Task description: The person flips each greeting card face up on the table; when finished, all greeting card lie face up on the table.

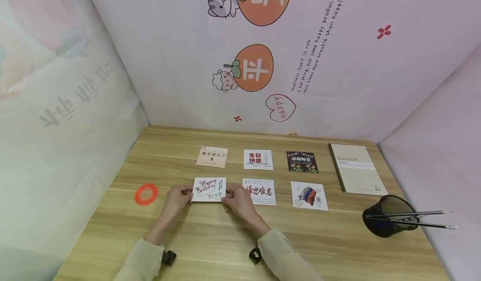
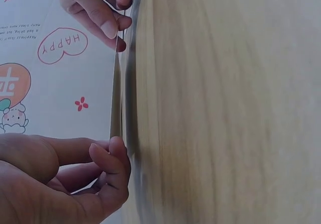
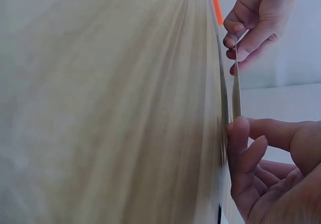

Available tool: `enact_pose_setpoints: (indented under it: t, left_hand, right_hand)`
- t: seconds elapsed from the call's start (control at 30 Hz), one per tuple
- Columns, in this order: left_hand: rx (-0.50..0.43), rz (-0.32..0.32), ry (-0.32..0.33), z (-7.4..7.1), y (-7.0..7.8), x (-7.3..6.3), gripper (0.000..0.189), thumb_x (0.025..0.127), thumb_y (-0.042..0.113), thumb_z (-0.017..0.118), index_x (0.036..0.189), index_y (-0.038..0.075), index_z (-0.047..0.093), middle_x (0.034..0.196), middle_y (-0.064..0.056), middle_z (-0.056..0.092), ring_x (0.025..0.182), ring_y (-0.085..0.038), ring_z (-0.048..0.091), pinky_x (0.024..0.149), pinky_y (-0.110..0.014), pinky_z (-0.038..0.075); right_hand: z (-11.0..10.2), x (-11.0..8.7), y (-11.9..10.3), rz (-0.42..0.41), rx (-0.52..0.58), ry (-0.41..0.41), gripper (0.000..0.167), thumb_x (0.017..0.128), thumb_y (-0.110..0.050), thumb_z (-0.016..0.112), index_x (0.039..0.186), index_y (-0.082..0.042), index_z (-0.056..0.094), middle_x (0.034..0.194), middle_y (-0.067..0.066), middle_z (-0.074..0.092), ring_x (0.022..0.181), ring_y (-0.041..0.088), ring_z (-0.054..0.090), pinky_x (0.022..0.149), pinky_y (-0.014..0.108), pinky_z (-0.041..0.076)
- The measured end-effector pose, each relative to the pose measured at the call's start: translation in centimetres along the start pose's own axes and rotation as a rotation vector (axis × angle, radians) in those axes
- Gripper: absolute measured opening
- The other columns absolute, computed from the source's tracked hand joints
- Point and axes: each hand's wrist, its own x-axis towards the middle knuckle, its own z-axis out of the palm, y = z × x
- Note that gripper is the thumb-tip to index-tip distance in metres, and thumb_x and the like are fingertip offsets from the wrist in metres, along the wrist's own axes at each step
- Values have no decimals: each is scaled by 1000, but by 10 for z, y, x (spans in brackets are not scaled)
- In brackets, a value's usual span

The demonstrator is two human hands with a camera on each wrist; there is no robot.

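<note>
A white birthday card (image 1: 209, 189) with red "Happy Birthday" lettering lies level between both hands, its printed face up. My left hand (image 1: 178, 197) pinches its left edge between thumb and fingers. The opposite edge is pinched by my right hand (image 1: 239, 201), which overlaps the left side of a white card with red characters (image 1: 261, 192). Edge-on in the left wrist view, the birthday card (image 2: 115, 93) shows as a thin strip just above the wood tabletop (image 2: 215, 108). The right wrist view shows a narrow gap between the card (image 3: 237, 93) and the tabletop.
Behind lie a pink card (image 1: 212, 157), a white birthday card (image 1: 258, 160) and a dark card (image 1: 302, 162). Another white card (image 1: 309, 196) is to the right. A notebook (image 1: 357, 170), a black pen cup (image 1: 379, 222) with pencils and an orange ring (image 1: 155, 193) flank the cards.
</note>
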Motion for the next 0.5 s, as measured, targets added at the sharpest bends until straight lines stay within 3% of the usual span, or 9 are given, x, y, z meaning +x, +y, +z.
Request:
enact_pose_setpoints:
  t: [0.3,0.5]
  left_hand:
    - [21,2,-46,-4,0,-1,37,77,-8,62,114,-12,64,68,-8,63,53,-15,56,44,-22,42]
    - [53,3,-52,-6,1,-3,34,81,-1,60,114,-11,64,69,-7,64,55,-15,57,46,-23,42]
  right_hand:
    - [0,0,-3,58,-33,-31,44,80,-9,74,119,7,62,66,-4,63,49,7,48,42,19,35]
    - [-1,-2,-6,87,-10,-53,44,83,-11,72,122,7,61,65,0,64,48,8,48,41,19,34]
